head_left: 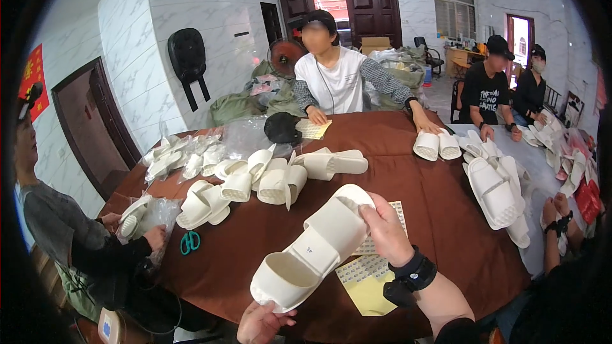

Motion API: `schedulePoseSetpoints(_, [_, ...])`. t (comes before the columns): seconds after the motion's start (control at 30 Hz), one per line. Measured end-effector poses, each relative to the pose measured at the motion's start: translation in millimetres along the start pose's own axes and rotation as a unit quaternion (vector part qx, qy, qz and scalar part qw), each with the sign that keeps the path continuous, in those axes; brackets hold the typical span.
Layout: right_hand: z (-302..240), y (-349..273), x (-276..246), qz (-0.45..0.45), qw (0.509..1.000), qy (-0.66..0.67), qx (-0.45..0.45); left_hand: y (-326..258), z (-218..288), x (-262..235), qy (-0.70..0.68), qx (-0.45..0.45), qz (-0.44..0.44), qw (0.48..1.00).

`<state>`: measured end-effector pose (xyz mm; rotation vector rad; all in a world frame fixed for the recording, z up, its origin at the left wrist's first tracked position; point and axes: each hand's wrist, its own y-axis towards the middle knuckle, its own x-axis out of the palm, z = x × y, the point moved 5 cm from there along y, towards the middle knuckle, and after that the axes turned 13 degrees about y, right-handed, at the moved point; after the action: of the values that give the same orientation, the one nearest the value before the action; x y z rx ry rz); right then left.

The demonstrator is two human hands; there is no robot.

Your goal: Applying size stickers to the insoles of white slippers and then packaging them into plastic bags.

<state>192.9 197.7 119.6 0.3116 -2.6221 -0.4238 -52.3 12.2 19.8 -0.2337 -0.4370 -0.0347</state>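
Observation:
A pair of white slide slippers, laid toe to heel, is held tilted above the brown tablecloth. My left hand grips the near toe end, thumb on top. At the far end, my right hand pinches the slippers' edge, a black band on its wrist. A small white sticker shows on the slipper between the two straps. Beneath my right wrist lies a yellow sticker sheet, partly peeled, and another sheet sits partly hidden behind that hand.
White slippers are heaped across the table's middle; bagged ones lie at left. Teal scissors rest near the left edge. More slippers lie at right. A person opposite touches a pair; other people work at both sides.

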Motion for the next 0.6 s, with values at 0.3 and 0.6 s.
schedulePoseSetpoints(0.3, [-12,-10,9,0.027,0.998,0.005,0.055,-15,36,-52,-0.105,0.152,0.119,0.976])
schedulePoseSetpoints(0.6, [18,-8,10,-0.061,0.99,0.014,0.13,-32,89,-71,0.02,0.156,0.258,0.953])
